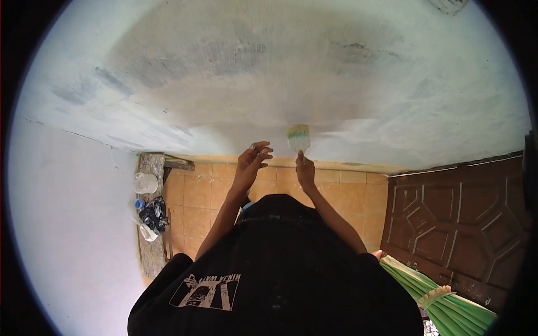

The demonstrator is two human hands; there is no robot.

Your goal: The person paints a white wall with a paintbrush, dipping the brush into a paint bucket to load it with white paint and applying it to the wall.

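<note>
My right hand [305, 169] is closed round the handle of a wide paintbrush [298, 138], held with its head pointing up at the wall. Yellow and green colour the brush's upper end, and the part below is whitish. In this view the brush head overlaps the patchy white and grey wall [314, 84]. To the left of the brush, my left hand [255, 161] is raised in front of the lower wall, its fingers loosely bent and apart with nothing in them. A ring shows on one of its fingers.
Along the left wall runs a worn wooden bench [152, 260], bearing a translucent tub [145, 183], a small blue container [139, 204] and a dark, paint-stained bag [153, 215]. Orange tiles [202, 196] cover the floor. A brown panelled door [457, 218] and green curtain [426, 291] are at right.
</note>
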